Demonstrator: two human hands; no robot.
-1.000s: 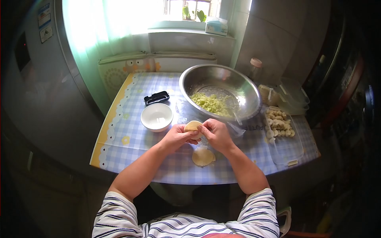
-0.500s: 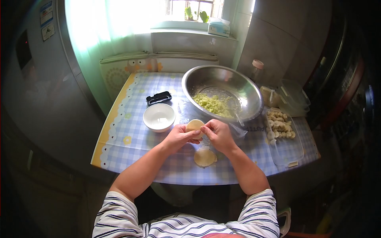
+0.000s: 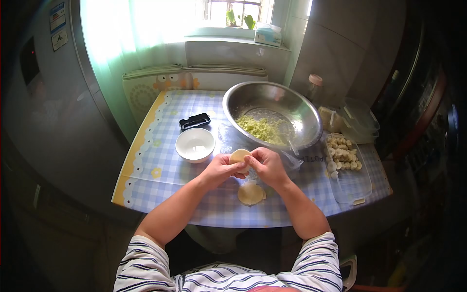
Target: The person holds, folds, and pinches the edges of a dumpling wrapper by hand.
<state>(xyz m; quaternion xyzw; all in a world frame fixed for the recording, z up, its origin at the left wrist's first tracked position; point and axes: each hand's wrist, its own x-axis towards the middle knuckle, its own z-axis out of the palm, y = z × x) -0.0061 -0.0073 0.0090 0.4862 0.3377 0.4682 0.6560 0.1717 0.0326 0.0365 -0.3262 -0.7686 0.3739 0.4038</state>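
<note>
Between both hands is a round, pale dough wrapper point(image 3: 239, 156), above the near middle of the table. My left hand point(image 3: 223, 167) grips its left and lower side. The thumb and fingers of my right hand point(image 3: 264, 164) pinch its right edge. Just below the hands, another flat dough round point(image 3: 251, 193) lies on the checked cloth. Behind them stands a large steel bowl point(image 3: 301, 114) with shredded pale-green filling point(image 3: 262, 129) and a utensil handle in it. A white bowl point(image 3: 195, 145) is to the left of the hands.
A clear plastic box point(image 3: 351, 187) at the right holds several small pale dough pieces point(image 3: 343, 153). A black tray-like object point(image 3: 194, 121) lies behind the white bowl. At the back right are a jar with a pink lid point(image 3: 315, 80) and more clear containers point(image 3: 359, 121).
The view has shifted slightly. The wrapper tilts a little between the hands, and my right fingers have moved slightly along its edge. Both hands keep hold of it.
</note>
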